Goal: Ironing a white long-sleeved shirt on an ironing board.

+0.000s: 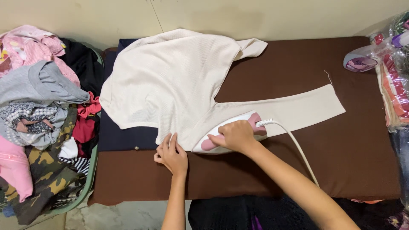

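A cream long-sleeved top (166, 81) lies spread on a brown padded surface (324, 145), one sleeve stretched out to the right. My right hand (235, 135) grips the handle of a white and pink iron (254, 120) that rests on the top near where the sleeve joins the body. A white cord (298, 147) runs from the iron toward me. Beside the iron, my left hand (171, 154) presses flat on the top's near edge with fingers together.
A green basket (87, 183) heaped with mixed clothes stands at the left. A dark navy garment (128, 136) lies under the top. A spray bottle (362, 59) and wrapped folded fabrics (396, 89) sit at the right edge. A wall bounds the far side.
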